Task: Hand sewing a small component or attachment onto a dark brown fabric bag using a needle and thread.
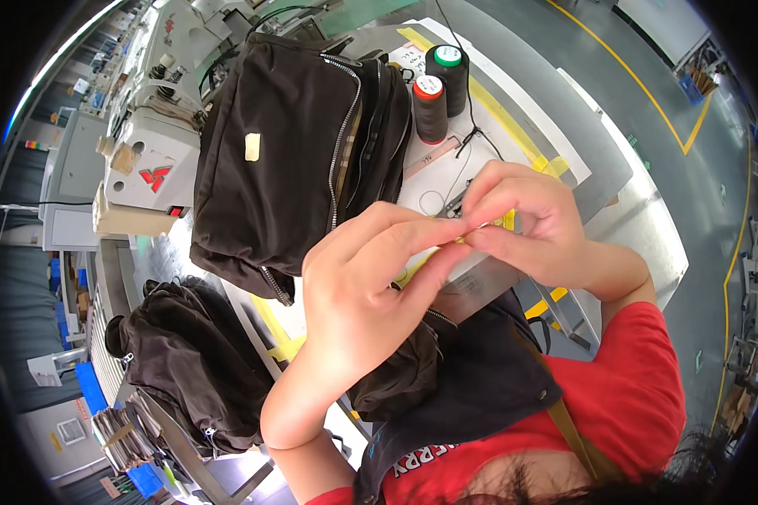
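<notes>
My left hand (pixel 366 273) and my right hand (pixel 535 223) meet above the table edge. The fingertips of both pinch together on something tiny, mostly hidden, that I cannot make out. Just beyond my left hand a large black zippered bag (pixel 269 168) stands on the table, a small piece of pale yellow tape (pixel 253 146) stuck to its side. A thin dark thread (pixel 474 130) hangs down past two cone spools of dark thread, one red-topped (pixel 430 114) and one green-topped (pixel 453 80). Under my wrists lies a smaller black zippered piece (pixel 404 374).
To the left is a white sewing machine (pixel 147 160). A second dark bag (pixel 198 362) sits lower left, by a stack of papers or cards (pixel 118 433). Yellow tape (pixel 514 126) edges the white tabletop sheet. A pinkish flat strip (pixel 432 157) lies near the spools.
</notes>
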A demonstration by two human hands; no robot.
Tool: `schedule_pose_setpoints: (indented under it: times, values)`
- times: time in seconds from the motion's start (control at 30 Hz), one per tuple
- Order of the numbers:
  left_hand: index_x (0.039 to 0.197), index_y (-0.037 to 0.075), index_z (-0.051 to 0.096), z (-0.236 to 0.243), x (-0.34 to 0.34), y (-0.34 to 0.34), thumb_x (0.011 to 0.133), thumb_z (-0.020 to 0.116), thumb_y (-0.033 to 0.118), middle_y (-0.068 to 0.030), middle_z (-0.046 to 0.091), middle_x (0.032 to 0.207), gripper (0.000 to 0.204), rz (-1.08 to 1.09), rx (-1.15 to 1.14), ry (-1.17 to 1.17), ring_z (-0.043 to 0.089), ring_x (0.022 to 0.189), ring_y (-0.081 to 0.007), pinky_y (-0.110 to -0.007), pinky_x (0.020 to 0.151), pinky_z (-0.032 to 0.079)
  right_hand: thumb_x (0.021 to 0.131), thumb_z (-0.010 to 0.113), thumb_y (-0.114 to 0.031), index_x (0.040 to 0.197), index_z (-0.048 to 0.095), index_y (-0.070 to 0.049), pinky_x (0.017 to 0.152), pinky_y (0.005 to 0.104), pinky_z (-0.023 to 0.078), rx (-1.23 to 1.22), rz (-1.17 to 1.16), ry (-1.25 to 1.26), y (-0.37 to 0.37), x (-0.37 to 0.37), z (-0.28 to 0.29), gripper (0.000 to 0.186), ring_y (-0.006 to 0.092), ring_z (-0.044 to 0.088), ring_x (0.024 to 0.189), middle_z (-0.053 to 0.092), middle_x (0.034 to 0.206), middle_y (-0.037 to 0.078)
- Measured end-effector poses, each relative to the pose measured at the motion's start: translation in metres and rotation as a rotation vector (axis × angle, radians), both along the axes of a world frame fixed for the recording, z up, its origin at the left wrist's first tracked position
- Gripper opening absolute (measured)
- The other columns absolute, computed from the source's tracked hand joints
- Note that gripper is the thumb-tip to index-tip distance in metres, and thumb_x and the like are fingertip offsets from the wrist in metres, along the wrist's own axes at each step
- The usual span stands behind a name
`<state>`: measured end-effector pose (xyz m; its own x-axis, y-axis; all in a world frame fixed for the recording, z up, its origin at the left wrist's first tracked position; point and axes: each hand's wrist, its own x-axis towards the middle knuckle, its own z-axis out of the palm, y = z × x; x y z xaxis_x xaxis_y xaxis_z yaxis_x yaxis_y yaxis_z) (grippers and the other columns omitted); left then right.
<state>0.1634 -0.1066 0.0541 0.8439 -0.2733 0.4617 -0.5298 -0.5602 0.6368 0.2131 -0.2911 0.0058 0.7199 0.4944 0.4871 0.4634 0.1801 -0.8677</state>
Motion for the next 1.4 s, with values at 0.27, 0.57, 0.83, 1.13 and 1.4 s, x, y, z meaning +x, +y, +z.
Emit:
schedule_pose_setpoints:
  times: [0.27,0.57,0.83,1.13,1.4]
  values:
    - [0.082,0.007,0.065,-0.004,-0.011,0.009,0.065,0.072,0.001,-0.0033,0.059,0.07,0.02,0.139,0.115,-0.133,0.058,0.057,-0.0184,-0.027,0.049,0.044,0.074,0.067,-0.001,0.082,0.061,-0.002,0.064,0.027,0.045,-0.042,0.09,-0.024,0.022,0.001,0.001,0.01,0.0178,0.058,0.074,0.059,0.081,0.009]
    - [0.08,0.002,0.064,-0.012,-0.025,0.018,0.069,0.067,-0.003,-0.0085,0.059,0.069,0.013,0.25,0.006,0.097,0.059,0.06,-0.0196,-0.026,0.055,0.045,0.071,0.071,-0.006,0.091,0.065,-0.005,0.072,0.0297,0.045,-0.158,-0.024,-0.194,0.018,0.001,0.001,0.021,0.0195,0.057,0.082,0.059,0.089,0.007]
    - [0.076,0.002,0.062,-0.018,-0.023,0.014,0.069,0.067,-0.003,-0.0084,0.058,0.067,0.01,0.25,-0.027,0.158,0.06,0.061,-0.0196,-0.026,0.056,0.045,0.069,0.071,-0.007,0.083,0.064,-0.008,0.068,0.0311,0.041,-0.209,-0.026,-0.254,0.027,0.002,-0.003,0.015,0.0197,0.055,0.076,0.057,0.081,0.003]
    - [0.077,0.001,0.06,-0.023,-0.026,0.014,0.072,0.064,-0.003,-0.009,0.057,0.068,0.007,0.256,0.086,0.21,0.059,0.061,-0.0204,-0.027,0.058,0.045,0.068,0.068,-0.003,0.074,0.058,-0.008,0.066,0.032,0.04,-0.23,-0.173,-0.413,0.015,0.009,-0.012,0.012,0.0219,0.053,0.074,0.055,0.079,0.003]
    - [0.078,-0.002,0.058,-0.037,-0.035,0.034,0.076,0.062,-0.005,-0.0064,0.055,0.068,0.005,0.325,-0.281,0.389,0.058,0.066,-0.0126,-0.022,0.065,0.046,0.071,0.061,0.001,0.073,0.054,-0.003,0.067,0.0285,0.043,-0.188,-0.522,-0.252,-0.048,0.034,-0.01,0.009,0.0191,0.054,0.074,0.055,0.079,0.006]
